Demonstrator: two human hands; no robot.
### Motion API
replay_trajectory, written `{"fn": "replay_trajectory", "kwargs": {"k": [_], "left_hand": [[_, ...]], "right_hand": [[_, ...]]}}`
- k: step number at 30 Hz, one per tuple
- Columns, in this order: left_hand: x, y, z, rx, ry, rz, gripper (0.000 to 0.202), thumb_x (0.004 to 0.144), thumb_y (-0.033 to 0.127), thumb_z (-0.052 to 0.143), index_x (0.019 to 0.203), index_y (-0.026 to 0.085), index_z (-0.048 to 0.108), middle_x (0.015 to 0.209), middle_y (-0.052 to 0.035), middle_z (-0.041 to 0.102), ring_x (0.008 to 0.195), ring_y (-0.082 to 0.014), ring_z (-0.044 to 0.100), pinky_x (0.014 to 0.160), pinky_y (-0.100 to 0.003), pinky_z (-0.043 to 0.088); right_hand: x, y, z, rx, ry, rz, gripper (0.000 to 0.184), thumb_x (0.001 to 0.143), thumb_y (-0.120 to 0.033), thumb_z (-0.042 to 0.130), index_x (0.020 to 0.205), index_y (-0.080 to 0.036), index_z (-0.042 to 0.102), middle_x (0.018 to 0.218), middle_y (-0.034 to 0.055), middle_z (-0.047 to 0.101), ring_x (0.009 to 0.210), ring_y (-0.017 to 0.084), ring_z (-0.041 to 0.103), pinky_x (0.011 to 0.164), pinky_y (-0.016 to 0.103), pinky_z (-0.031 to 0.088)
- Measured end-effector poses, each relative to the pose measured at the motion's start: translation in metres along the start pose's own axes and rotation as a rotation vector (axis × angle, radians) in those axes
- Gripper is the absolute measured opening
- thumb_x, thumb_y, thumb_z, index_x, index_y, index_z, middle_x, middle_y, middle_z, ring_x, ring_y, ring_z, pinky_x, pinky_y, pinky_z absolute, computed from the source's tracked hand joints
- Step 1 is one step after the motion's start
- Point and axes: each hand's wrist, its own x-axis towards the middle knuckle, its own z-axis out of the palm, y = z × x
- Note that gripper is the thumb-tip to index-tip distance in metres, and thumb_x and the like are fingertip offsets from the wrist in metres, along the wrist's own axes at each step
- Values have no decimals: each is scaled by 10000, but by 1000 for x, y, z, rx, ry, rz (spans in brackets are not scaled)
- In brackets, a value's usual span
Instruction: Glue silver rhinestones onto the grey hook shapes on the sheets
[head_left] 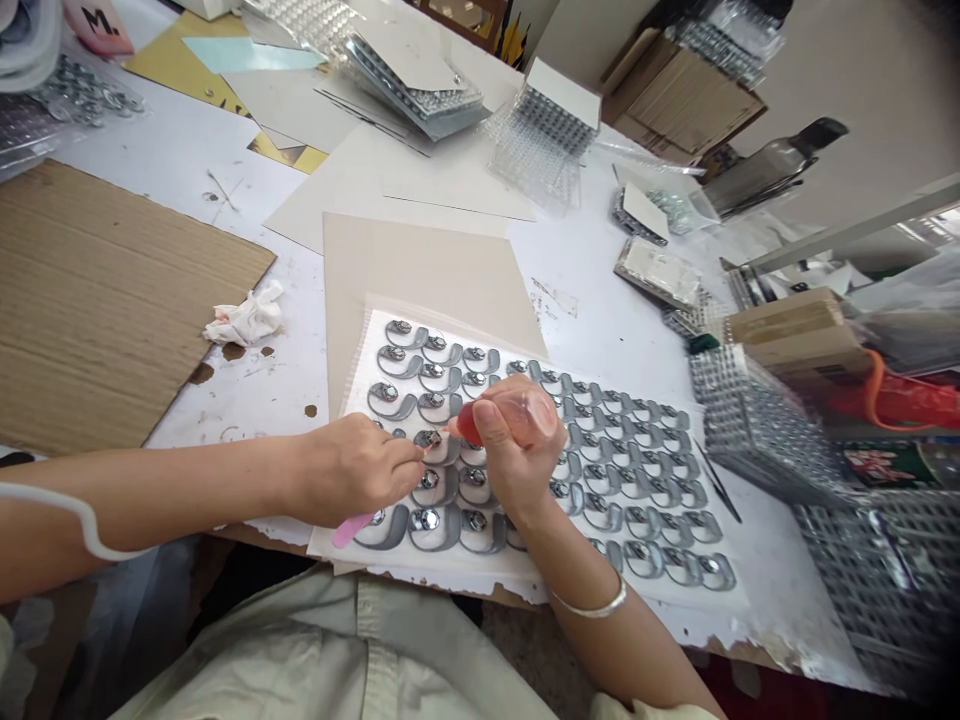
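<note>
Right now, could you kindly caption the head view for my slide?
The right hand holds a red-tipped bottle over metal fittings beside the left hand.

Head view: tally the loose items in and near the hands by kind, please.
Red squeeze bottle: 1
Pink-handled tool: 1
Crumpled white tissue: 1
Corrugated cardboard sheet: 1
Total: 4

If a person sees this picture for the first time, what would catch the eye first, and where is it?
The eye goes first to the rows of curved grey pieces with shiny round studs on a white sheet at the front of the table. Above them, the right hand holds a small red-tipped bottle, and the left hand holds a pink stick. Brown corrugated cardboard lies to the left.
</note>
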Motion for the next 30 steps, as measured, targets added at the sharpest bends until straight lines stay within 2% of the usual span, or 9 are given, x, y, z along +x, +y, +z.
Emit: {"fn": "replay_trajectory", "kwargs": {"k": [10,20,24,30], "left_hand": [[-2,0,1,-13,-23,-1,107,826,88,478,859,97,580,830,-125,655,637,-155,630,501,-232,553],[-4,0,5,-20,-50,-16,88,836,149,485,828,108,563,831,-127,644,630,-148,610,485,-212,527],[-3,0,5,-26,-33,-11,88,831,144,475,830,113,556,823,-115,639,618,-143,602,474,-210,520],[-5,-3,6,-49,-17,-14,83,806,118,485,850,112,555,832,-101,636,615,-135,604,486,-210,527]], "right_hand": [[1,0,-1,-62,-3,-128,141,802,-142,615,689,-195,550,654,-18,523,600,122,514,549,296,433],[2,-2,-2,-62,-3,-144,146,790,-111,619,689,-192,551,633,-23,522,578,117,509,535,292,428],[-1,-1,-3,-79,-6,-110,148,795,-122,616,680,-190,551,625,-22,526,561,116,514,545,304,441],[-2,0,-5,-24,82,-128,171,801,-184,626,651,-196,547,621,-16,533,590,126,517,534,298,425]]}}
